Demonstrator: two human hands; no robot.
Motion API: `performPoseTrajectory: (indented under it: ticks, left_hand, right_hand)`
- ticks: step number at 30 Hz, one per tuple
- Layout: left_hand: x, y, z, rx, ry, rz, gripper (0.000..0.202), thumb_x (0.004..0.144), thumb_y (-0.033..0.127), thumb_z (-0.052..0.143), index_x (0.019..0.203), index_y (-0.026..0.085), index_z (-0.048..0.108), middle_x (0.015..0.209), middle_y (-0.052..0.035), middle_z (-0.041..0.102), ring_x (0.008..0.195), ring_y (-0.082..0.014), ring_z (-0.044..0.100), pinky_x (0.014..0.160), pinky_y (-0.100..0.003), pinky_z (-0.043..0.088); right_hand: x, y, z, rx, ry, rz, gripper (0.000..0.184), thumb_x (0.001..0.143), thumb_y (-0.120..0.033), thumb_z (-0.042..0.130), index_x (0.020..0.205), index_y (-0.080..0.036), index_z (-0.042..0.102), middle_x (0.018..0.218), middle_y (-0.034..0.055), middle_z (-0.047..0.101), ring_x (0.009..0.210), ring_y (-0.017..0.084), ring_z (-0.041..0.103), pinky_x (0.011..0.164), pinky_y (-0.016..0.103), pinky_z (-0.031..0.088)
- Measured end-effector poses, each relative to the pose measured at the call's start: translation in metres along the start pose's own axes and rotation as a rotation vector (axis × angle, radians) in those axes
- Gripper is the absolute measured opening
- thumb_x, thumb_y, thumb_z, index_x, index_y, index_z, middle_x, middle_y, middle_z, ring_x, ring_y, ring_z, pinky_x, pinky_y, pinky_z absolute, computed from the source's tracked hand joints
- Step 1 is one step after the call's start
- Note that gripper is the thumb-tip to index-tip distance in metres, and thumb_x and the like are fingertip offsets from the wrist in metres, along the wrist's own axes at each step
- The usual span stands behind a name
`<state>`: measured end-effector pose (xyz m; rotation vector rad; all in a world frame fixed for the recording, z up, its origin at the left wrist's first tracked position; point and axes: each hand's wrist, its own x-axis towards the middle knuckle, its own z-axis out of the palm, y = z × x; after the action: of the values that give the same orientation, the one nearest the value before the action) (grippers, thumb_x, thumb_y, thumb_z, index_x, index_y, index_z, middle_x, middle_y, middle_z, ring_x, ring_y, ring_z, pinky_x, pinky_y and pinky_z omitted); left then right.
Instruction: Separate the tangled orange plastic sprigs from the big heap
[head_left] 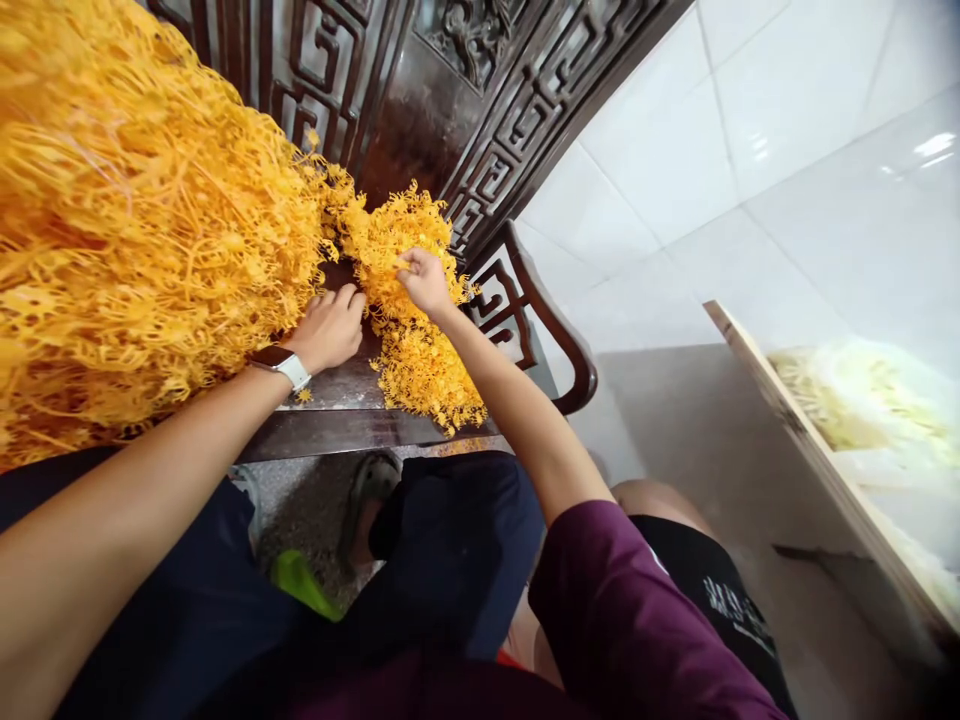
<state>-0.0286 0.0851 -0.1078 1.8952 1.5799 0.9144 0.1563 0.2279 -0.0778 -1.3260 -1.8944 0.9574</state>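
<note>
Heaps of frilly, orange, flower-like pieces are what you've got on that dark wooden desk (337, 432): a big mound (150, 230) on your left and a smaller heap (427, 370) right in front of you. Makes sense to me, since the mound sits up against the carved backrest (420, 110), which probably keeps it from sliding off the back, and the smaller heap is near enough that you don't have to stretch.

Your right hand (425, 282) is over the smaller heap, thumb and finger drawn together in a pinch. Looks like you've got an orange piece (403, 262) at the tips, and I'd guess the pinch is because the bits are so light and tangly. Your left hand (330, 325) is palm down beside the mound, fingers loosely curled near the gap between the piles. Can't tell if it has hold of anything, as its underside is hidden.

Counting up: two hands, one watch (277, 360) on your left wrist, one mound, one smaller heap. At least one loose bit (304, 396) lies by the watch. The pieces themselves are way too many and too tangled to count. I see one curved armrest (555, 340) past the smaller heap, plus one blurry patch of pale stuff (870, 400) well off to your right.
</note>
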Motion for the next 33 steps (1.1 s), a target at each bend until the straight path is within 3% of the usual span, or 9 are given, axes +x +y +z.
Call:
performPoseTrajectory:
  ticks: [4,7,10,13,16,19,26,29,33]
  left_hand:
    - [0.022,-0.010,0.008,-0.337,0.093,-0.202,0.045,0.106,0.052,0.054,0.123,0.014,0.073,0.126,-0.0228,0.079,0.120,-0.0383,0.073,0.106,-0.050,0.056]
    - [0.034,-0.014,0.010,-0.613,0.110,-0.313,0.054,0.105,0.069,0.047,0.109,0.021,0.072,0.107,-0.0169,0.081,0.094,-0.0291,0.077,0.082,-0.041,0.061]
    - [0.036,-0.016,0.007,-0.819,0.094,-0.359,0.039,0.099,0.060,0.057,0.105,0.023,0.070,0.110,-0.0147,0.082,0.097,-0.0261,0.077,0.084,-0.041,0.061]
    - [0.034,-0.014,0.006,-0.947,0.080,-0.369,0.026,0.097,0.048,0.060,0.100,0.023,0.068,0.117,-0.0143,0.082,0.110,-0.0272,0.077,0.094,-0.044,0.061]
    - [0.033,-0.007,0.007,-1.010,0.105,-0.363,0.021,0.099,0.042,0.056,0.092,0.023,0.062,0.114,-0.0140,0.081,0.114,-0.0271,0.077,0.100,-0.046,0.060]
    - [0.032,0.004,0.010,-1.007,0.171,-0.342,0.018,0.099,0.037,0.054,0.087,0.024,0.054,0.102,-0.0102,0.076,0.102,-0.0239,0.076,0.096,-0.041,0.060]
    - [0.023,0.033,0.007,-0.835,0.353,-0.110,0.028,0.098,0.030,0.067,0.074,0.023,0.055,0.083,-0.0025,0.062,0.087,-0.0185,0.064,0.088,-0.032,0.054]
    - [0.017,0.051,-0.014,-0.811,0.434,0.135,0.030,0.105,0.038,0.068,0.080,0.024,0.060,0.083,-0.0028,0.067,0.082,-0.0187,0.068,0.089,-0.035,0.054]
    - [-0.002,0.075,-0.052,-0.753,0.542,0.409,0.039,0.109,0.056,0.068,0.087,0.024,0.062,0.073,0.0000,0.067,0.068,-0.0163,0.066,0.073,-0.033,0.053]
  right_hand:
    - [-0.036,-0.003,0.024,-0.215,-0.128,-0.164,0.033,0.094,-0.026,0.064,0.123,-0.017,0.077,0.087,0.0030,0.066,0.092,0.025,0.060,0.110,0.047,0.051]
    - [-0.063,0.002,0.032,-0.536,-0.250,-0.367,0.065,0.095,-0.027,0.061,0.158,-0.012,0.063,0.123,0.0154,0.073,0.121,0.033,0.061,0.122,0.055,0.045]
    - [-0.080,0.013,0.031,-0.643,-0.255,-0.504,0.074,0.099,-0.021,0.047,0.172,-0.005,0.044,0.154,0.0247,0.061,0.146,0.033,0.053,0.131,0.053,0.041]
    - [-0.084,0.028,0.025,-0.552,-0.170,-0.463,0.071,0.105,-0.018,0.038,0.174,-0.005,0.032,0.175,0.0263,0.045,0.166,0.028,0.040,0.141,0.051,0.032]
    - [-0.074,0.040,0.020,-0.543,-0.112,-0.342,0.069,0.108,-0.023,0.042,0.173,-0.004,0.030,0.178,0.0293,0.042,0.171,0.031,0.037,0.142,0.057,0.028]
    - [-0.057,0.047,0.017,-0.576,-0.152,-0.326,0.068,0.107,-0.021,0.046,0.172,-0.006,0.034,0.179,0.0268,0.043,0.173,0.030,0.036,0.143,0.056,0.030]
    - [-0.013,0.051,0.009,-0.687,-0.159,-0.227,0.059,0.102,-0.016,0.066,0.158,-0.002,0.055,0.173,0.0306,0.050,0.169,0.035,0.042,0.140,0.054,0.035]
    - [-0.001,0.052,0.001,-0.620,-0.122,-0.183,0.056,0.101,-0.019,0.075,0.152,-0.003,0.060,0.168,0.0329,0.055,0.166,0.037,0.046,0.138,0.055,0.037]
    - [0.006,0.040,-0.007,-0.470,-0.109,-0.159,0.050,0.105,-0.028,0.078,0.151,-0.013,0.064,0.161,0.0196,0.062,0.151,0.034,0.060,0.127,0.058,0.051]
